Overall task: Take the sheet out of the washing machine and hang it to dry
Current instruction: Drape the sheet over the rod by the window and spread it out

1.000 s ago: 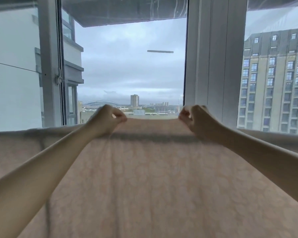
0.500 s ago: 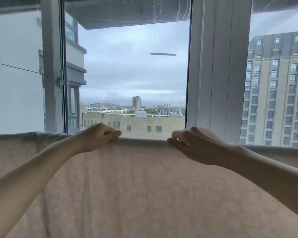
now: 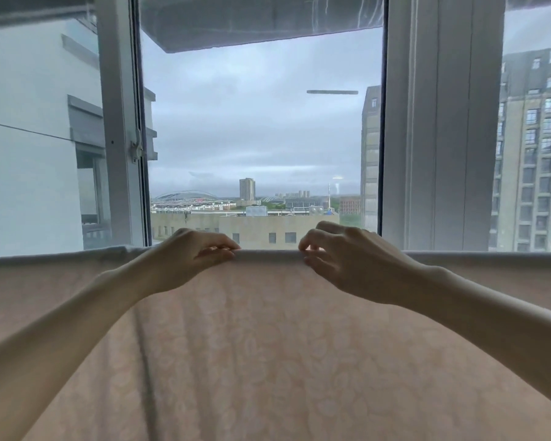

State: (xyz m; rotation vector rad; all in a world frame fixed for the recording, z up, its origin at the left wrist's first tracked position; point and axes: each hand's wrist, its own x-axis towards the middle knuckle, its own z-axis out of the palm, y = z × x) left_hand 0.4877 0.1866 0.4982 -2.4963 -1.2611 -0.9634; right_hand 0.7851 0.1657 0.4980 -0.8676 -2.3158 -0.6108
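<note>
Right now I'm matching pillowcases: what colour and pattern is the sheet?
Pale pink sheet with a faint floral print; head view.

Sheet point(image 3: 268, 361): pale pink, faint floral print. Draped over a horizontal line spanning left to right, top fold level, cloth falling toward the near side. Soft vertical crease left of centre.
</note>
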